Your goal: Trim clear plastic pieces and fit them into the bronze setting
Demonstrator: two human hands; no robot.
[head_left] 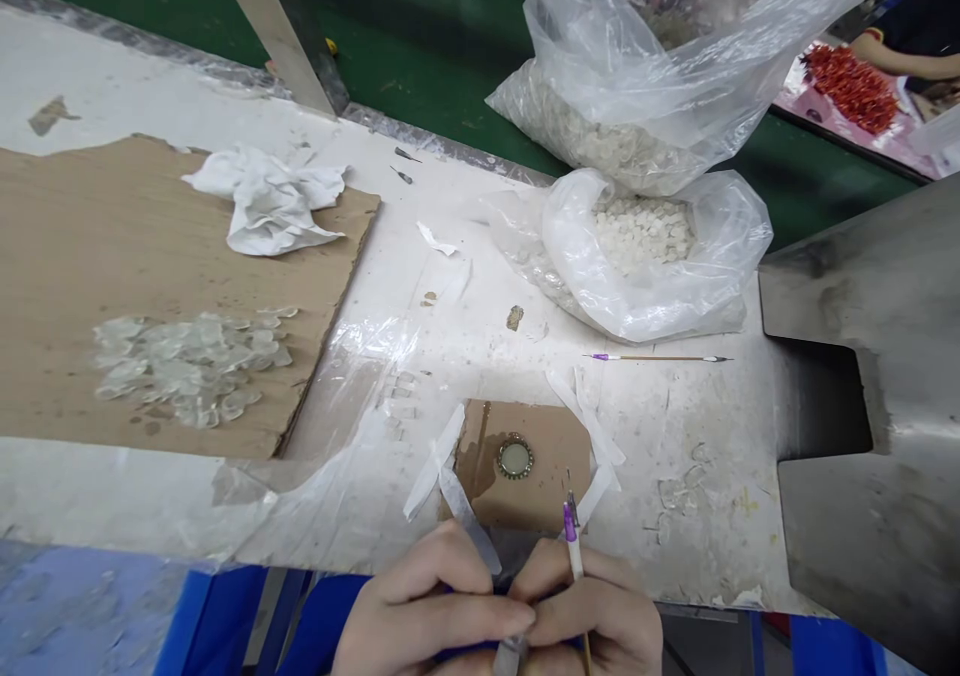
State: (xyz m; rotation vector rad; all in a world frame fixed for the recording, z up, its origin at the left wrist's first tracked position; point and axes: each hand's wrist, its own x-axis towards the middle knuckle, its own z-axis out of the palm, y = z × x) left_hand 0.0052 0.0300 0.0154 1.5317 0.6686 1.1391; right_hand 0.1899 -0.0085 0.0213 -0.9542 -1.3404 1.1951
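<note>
Near edge: the left hand [427, 606] closed on a grey tool handle [510, 656], cut off by the frame; the right hand [600, 616] pinching a purple-banded pick [574, 546], its tip near a crown bottle cap [516, 457] on taped cardboard [525, 434]. A slip of the pick could knock the cap askew. Far right: bagged pale pieces [641, 236], hard to make out through the plastic.
</note>
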